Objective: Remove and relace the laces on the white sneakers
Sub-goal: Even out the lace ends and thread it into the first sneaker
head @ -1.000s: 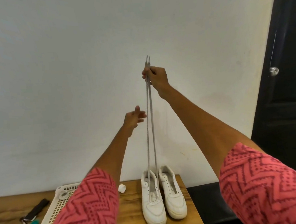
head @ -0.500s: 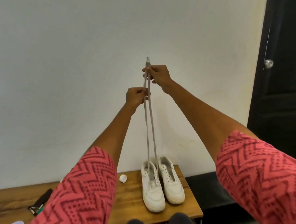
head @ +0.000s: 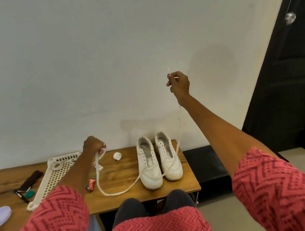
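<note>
Hands, together overhead a moment ago, are now spread wide: right hand [head: 179, 84] pinching one lace [head: 118, 192] end high, left hand [head: 94, 146] gripping the other near the counter [head: 189, 175]. White sneakers [head: 159, 163] are left laceless at the counter's right edge; removal is judged finished.

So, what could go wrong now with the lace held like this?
The lace drags across the table near the candy and cap; a pull by the left hand may sweep them off. It also lies over the shoes' toes, so the right hand may tug them.
</note>
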`<act>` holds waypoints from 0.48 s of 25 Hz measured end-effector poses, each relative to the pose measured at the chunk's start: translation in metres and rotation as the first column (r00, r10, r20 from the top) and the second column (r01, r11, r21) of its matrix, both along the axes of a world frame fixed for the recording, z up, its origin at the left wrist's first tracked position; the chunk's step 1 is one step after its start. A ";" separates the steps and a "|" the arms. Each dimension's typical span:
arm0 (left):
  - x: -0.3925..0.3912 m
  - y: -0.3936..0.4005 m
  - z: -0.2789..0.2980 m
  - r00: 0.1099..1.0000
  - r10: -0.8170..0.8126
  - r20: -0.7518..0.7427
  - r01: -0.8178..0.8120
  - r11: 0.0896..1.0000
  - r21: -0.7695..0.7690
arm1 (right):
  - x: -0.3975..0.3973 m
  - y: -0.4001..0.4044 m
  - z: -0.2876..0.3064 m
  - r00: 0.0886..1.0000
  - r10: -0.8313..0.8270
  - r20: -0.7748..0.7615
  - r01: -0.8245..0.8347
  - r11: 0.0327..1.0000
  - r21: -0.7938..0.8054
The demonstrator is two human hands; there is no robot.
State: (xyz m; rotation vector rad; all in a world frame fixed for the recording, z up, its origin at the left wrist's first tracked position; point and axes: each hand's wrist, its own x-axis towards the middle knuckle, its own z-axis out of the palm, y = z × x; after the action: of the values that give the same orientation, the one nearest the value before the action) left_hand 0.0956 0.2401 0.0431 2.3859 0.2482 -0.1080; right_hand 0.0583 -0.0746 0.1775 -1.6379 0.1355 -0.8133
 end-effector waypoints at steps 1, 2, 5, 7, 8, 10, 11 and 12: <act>0.001 -0.001 -0.016 0.998 -0.043 -0.038 0.046 0.994 0.099 | 0.004 0.001 -0.011 1.000 0.014 -0.008 -0.014 0.999 -0.051; 0.002 -0.006 -0.031 0.996 -0.079 -0.047 0.086 0.981 0.176 | 0.008 0.004 -0.023 0.998 0.056 -0.040 -0.060 0.992 -0.111; -0.011 -0.032 -0.063 0.995 -0.101 0.026 0.094 0.978 0.188 | 0.014 0.022 -0.077 0.946 0.237 -0.220 -0.289 0.924 -0.250; -0.015 -0.054 -0.081 0.989 -0.133 0.070 0.124 0.985 0.119 | 0.014 0.032 -0.129 0.907 0.277 -0.317 -0.364 0.895 -0.259; -0.015 -0.063 -0.091 0.986 -0.156 0.066 0.150 0.985 0.086 | 0.012 0.036 -0.156 0.895 0.274 -0.351 -0.370 0.897 -0.242; -0.014 -0.077 -0.110 0.982 -0.181 0.046 0.180 0.983 0.014 | 0.007 0.038 -0.202 0.886 0.248 -0.393 -0.353 0.908 -0.223; -0.013 -0.083 -0.119 0.981 -0.188 0.042 0.189 0.982 -0.015 | 0.005 0.039 -0.220 0.881 0.239 -0.409 -0.345 0.915 -0.209; -0.012 -0.089 -0.127 0.981 -0.190 0.044 0.192 0.981 -0.038 | 0.002 0.040 -0.235 0.875 0.238 -0.421 -0.340 0.922 -0.185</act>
State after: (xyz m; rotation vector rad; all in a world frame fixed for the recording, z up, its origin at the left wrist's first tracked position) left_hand 0.0832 0.1510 -0.0835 2.3631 -0.0028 -0.1534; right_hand 0.0599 -0.0350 -0.0576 -1.9945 0.0608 -0.2683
